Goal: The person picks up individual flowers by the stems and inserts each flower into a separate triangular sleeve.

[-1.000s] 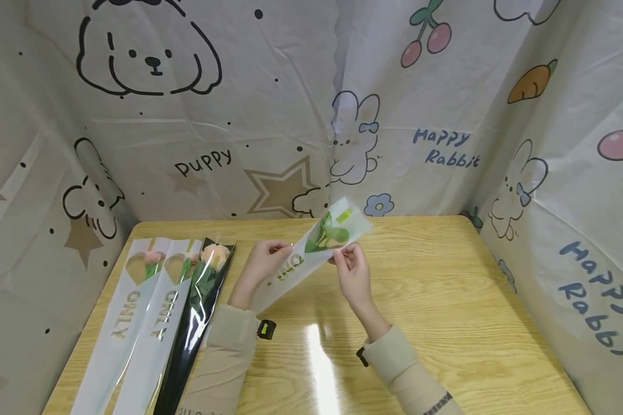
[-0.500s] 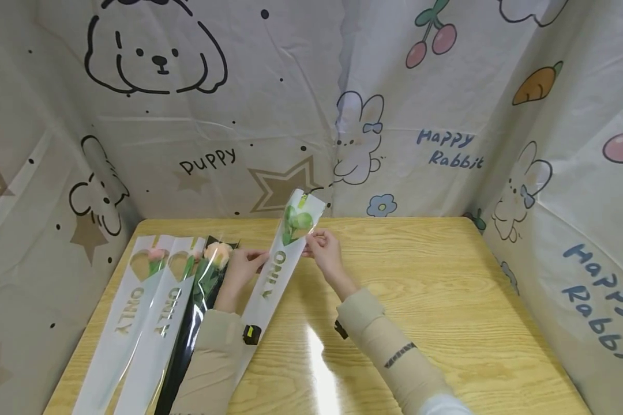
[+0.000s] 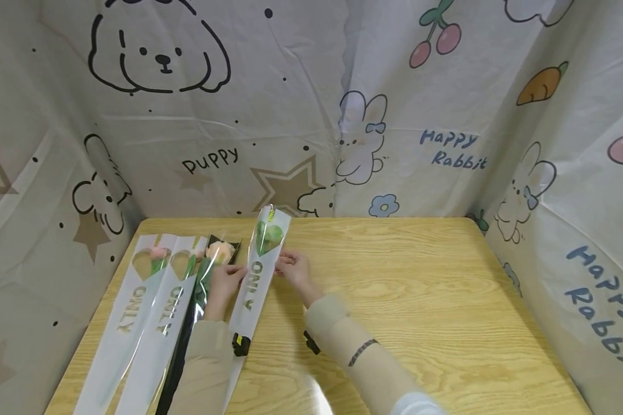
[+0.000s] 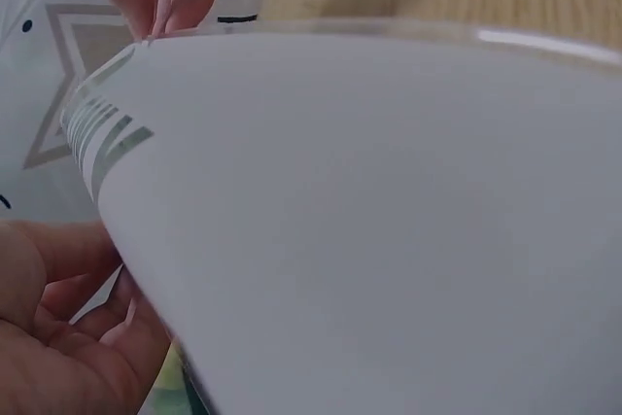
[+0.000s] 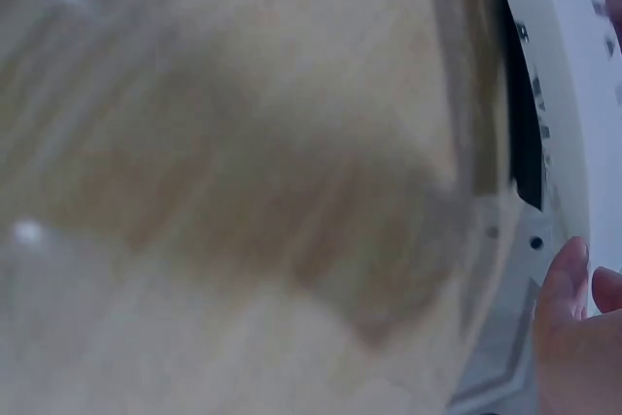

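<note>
A white flower sleeve [image 3: 254, 314] with cut-out ONLY lettering is held up at a slant over the table. A green flower [image 3: 274, 233] shows through its clear top window. My left hand [image 3: 223, 288] pinches the sleeve's left edge, while my right hand [image 3: 296, 271] pinches the opposite edge. In the left wrist view the white sleeve [image 4: 369, 221] fills most of the picture, with the left hand [image 4: 68, 337] at lower left. The right wrist view catches the right hand [image 5: 578, 347] at the white edge.
Left of the hands, two white sleeves [image 3: 104, 351] with pink flowers lie side by side on the wooden table [image 3: 420, 300]. A black sleeve [image 3: 173, 369] with a peach flower [image 3: 220, 252] lies beside them, partly under the left arm. Printed cloth [image 3: 291, 115] stands behind and around the table.
Both hands have carried the sleeve left and lower, toward the row of sleeves. It has turned from a strong rightward slant to nearly parallel with the row.
</note>
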A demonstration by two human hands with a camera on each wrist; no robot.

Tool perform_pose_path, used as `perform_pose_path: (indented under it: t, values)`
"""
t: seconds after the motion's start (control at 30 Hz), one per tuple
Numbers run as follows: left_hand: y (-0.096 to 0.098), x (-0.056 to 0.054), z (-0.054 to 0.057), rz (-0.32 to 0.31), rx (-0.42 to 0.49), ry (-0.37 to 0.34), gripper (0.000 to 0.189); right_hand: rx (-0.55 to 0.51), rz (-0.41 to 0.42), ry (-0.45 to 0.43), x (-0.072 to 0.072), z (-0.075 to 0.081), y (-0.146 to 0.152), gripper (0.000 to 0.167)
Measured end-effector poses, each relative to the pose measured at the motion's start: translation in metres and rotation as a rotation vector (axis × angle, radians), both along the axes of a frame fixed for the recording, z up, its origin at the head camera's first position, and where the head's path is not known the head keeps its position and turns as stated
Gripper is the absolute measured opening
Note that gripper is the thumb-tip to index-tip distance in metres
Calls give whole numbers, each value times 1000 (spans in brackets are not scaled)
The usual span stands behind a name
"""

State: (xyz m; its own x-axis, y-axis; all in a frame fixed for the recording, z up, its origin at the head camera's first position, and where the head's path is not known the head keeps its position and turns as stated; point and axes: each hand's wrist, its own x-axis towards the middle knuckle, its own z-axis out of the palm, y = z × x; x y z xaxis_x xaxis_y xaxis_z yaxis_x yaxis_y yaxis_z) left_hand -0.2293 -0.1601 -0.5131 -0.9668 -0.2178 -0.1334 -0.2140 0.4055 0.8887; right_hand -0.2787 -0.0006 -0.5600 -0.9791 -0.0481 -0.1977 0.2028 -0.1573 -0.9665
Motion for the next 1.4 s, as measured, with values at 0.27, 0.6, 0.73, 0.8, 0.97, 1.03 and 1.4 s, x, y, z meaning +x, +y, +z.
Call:
perform_pose_path:
  t: [0.27, 0.6, 0.73, 0.8, 0.97, 1.03, 1.4]
  values:
    - [-15, -10, -46, 70, -5, 90, 22, 105, 130, -23, 42, 42, -6, 35]
    - [-19, -11, -65, 129, -9, 98, 18, 127, 222, -69, 44, 23, -7, 47]
    - [-7, 4, -33, 129, -52, 47, 19, 121, 247, -69, 44, 18, -8, 49]
    - [-6, 5, -29, 128, -48, 27, 20, 128, 255, -71, 44, 16, -9, 49]
    - [-4, 4, -30, 146, -12, -33, 24, 123, 255, -104, 45, 16, -8, 50]
    - [-5, 3, -32, 142, -7, -40, 24, 114, 265, -113, 45, 16, -7, 51]
    - [-8, 1, -33, 114, -18, -12, 24, 73, 308, -22, 36, -21, -7, 52]
